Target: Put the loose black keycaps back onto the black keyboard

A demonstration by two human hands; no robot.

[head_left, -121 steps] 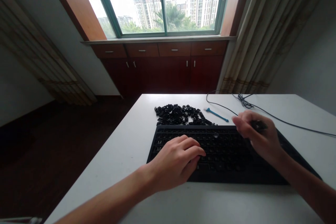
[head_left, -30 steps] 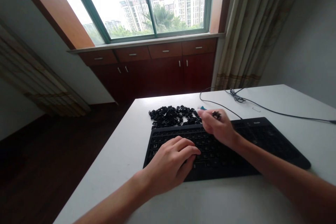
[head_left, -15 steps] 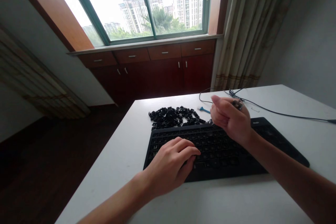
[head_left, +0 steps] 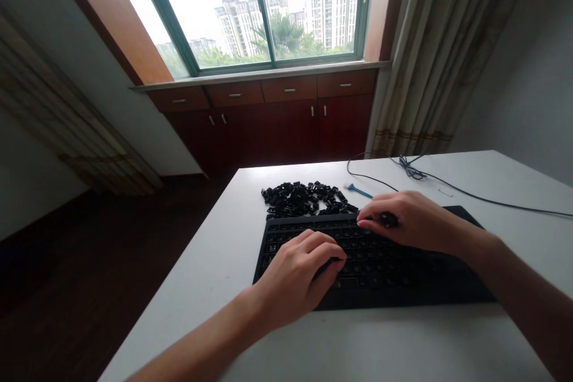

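A black keyboard [head_left: 376, 295] lies on the white table, its keycaps off across much of what shows. Over its left half rests my left hand [head_left: 298, 271], thumb and index fingertips brought together. Whatever those fingertips may hold is too small or hidden to make out. My right hand [head_left: 405, 218] is above the keyboard's back middle, closed around a small dark object [head_left: 388, 219] that juts out by the thumb. Its kind is unclear. Behind the keyboard sits a heap of loose black keycaps [head_left: 295, 198].
A thin blue tool [head_left: 359, 191] with a pale tip lies behind the keyboard. Near the back edge runs a coiled black cable [head_left: 412, 168], with a small bent wire [head_left: 445, 193] in front of it. The white table [head_left: 210, 262] ends on the left at a sloping edge.
My right hand has come down from a raised fist, turning palm downward over the keyboard. The left hand stays nearly in place, and the view has shifted slightly.
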